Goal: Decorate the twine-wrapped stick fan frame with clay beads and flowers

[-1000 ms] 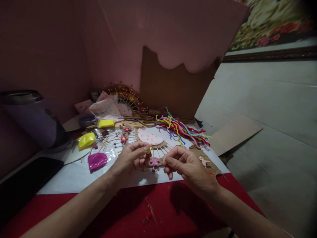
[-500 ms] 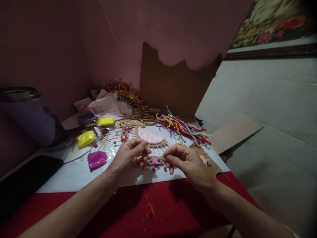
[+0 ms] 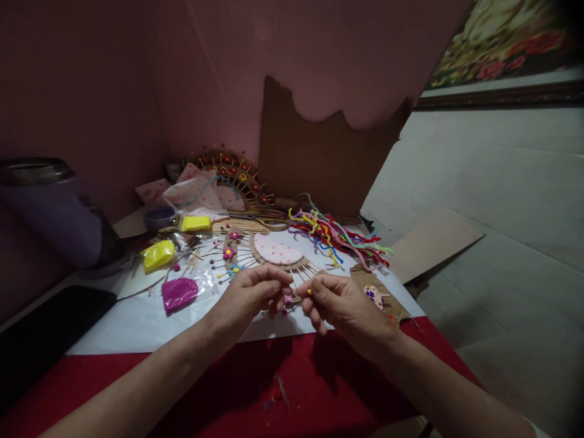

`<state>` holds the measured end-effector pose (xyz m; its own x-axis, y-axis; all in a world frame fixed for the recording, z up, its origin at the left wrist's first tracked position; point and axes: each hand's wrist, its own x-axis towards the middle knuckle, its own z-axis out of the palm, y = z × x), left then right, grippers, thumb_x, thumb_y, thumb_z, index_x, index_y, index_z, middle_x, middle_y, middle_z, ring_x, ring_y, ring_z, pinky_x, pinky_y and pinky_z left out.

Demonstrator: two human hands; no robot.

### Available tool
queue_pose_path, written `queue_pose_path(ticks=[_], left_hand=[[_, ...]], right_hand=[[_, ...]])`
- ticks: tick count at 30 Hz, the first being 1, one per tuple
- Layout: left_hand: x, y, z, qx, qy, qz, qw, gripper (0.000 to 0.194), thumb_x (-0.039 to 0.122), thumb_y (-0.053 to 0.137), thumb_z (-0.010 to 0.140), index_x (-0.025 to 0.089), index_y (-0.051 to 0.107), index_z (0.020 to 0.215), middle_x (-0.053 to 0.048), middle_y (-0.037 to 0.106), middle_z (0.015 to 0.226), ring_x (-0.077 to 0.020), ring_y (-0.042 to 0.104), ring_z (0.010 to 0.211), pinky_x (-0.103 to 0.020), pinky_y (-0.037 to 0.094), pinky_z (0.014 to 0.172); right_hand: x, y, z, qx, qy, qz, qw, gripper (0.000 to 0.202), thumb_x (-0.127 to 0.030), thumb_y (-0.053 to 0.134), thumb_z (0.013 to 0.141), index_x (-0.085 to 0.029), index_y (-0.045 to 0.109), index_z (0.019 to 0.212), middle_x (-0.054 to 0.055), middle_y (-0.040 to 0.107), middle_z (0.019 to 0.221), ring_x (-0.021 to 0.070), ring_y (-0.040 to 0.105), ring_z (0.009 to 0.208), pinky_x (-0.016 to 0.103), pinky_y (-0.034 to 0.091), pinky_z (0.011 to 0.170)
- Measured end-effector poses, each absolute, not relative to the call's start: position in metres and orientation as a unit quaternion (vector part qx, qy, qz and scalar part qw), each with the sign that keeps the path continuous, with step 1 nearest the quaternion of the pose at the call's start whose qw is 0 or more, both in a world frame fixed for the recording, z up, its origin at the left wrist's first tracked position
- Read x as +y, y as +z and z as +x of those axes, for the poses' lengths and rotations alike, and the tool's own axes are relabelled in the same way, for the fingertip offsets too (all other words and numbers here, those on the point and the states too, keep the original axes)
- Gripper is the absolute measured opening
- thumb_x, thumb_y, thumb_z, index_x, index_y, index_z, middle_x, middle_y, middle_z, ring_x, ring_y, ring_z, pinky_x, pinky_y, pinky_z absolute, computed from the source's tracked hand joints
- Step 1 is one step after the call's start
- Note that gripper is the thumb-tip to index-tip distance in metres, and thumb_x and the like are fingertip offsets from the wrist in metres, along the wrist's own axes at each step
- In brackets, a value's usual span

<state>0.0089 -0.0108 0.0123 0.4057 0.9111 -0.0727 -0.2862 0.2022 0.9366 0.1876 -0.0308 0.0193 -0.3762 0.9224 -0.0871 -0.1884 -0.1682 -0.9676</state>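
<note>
My right hand (image 3: 340, 307) pinches a small yellow piece (image 3: 309, 291) between thumb and forefinger. Close beside it on the left, my left hand (image 3: 255, 295) has its thumb and forefinger pressed together; whatever is between them is too small to make out. Both hands hover over the front of a half-round craft with a dotted pink fabric centre (image 3: 278, 249) and sticks fanning outward. Pink and blue flowers (image 3: 229, 253) sit on its brown outer band at the left. My hands cover part of the band at the front.
Colourful pipe cleaners (image 3: 337, 234) lie behind on the right, scissors (image 3: 260, 218) at the back. Yellow (image 3: 159, 256) and magenta (image 3: 179, 294) clay packets lie left, near a black flat object (image 3: 59, 328) and a purple tumbler (image 3: 55, 213). Cardboard (image 3: 328, 158) stands behind.
My left hand has moved right, closer to my right hand. The yellow bit that showed at my left fingertips now shows at my right fingertips. The blue flower has come into view.
</note>
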Motion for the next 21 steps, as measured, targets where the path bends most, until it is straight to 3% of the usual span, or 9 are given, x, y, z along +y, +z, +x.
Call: queue_pose_path(ticks=[3,8,14,18,21], left_hand=[[-0.014,0.009,0.012,0.346,0.401,0.481,0.698,0.01,0.018,0.06,0.069,0.013,0.065,0.075,-0.001,0.058,0.059,-0.0076,0.043,0.048,-0.021,0.031,0.046],[-0.018,0.006,0.014,0.333,0.385,0.533,0.676,0.022,0.034,0.065,0.074,0.013,0.068,0.082,-0.003,0.061,0.067,-0.0059,0.038,0.05,-0.02,0.024,0.046],[-0.02,0.01,0.01,0.337,0.415,0.603,0.592,0.018,0.03,0.067,0.074,0.013,0.073,0.072,-0.003,0.057,0.067,-0.0104,0.047,0.061,-0.024,0.036,0.058],[-0.021,0.01,0.012,0.337,0.432,0.61,0.572,0.016,0.029,0.067,0.074,0.013,0.07,0.072,-0.002,0.058,0.065,-0.0117,0.051,0.064,-0.025,0.039,0.064],[-0.021,0.01,0.015,0.36,0.452,0.565,0.589,0.019,0.034,0.064,0.077,0.015,0.062,0.076,0.003,0.052,0.058,-0.007,0.042,0.051,-0.021,0.032,0.051]], right_hand=[[-0.033,0.022,0.185,-0.473,0.665,-0.383,0.433,0.025,-0.035,0.073,0.072,-0.013,0.063,0.081,-0.002,0.061,0.066,0.0038,0.052,0.049,0.014,0.043,0.044],[-0.037,0.023,0.18,-0.478,0.631,-0.41,0.453,0.036,-0.039,0.076,0.068,-0.016,0.049,0.074,-0.001,0.064,0.061,0.0076,0.055,0.045,0.016,0.043,0.038],[-0.039,0.018,0.169,-0.474,0.61,-0.419,0.478,0.043,-0.044,0.075,0.066,-0.019,0.041,0.074,-0.001,0.064,0.059,0.0092,0.055,0.044,0.016,0.042,0.037],[-0.043,0.019,0.174,-0.502,0.601,-0.42,0.458,0.037,-0.05,0.064,0.076,-0.018,0.045,0.079,0.0,0.061,0.062,0.0101,0.055,0.047,0.019,0.043,0.039],[-0.052,0.023,0.202,-0.614,0.44,-0.506,0.417,0.031,-0.049,0.051,0.085,-0.018,0.052,0.086,0.004,0.063,0.074,0.0141,0.059,0.06,0.024,0.047,0.049]])
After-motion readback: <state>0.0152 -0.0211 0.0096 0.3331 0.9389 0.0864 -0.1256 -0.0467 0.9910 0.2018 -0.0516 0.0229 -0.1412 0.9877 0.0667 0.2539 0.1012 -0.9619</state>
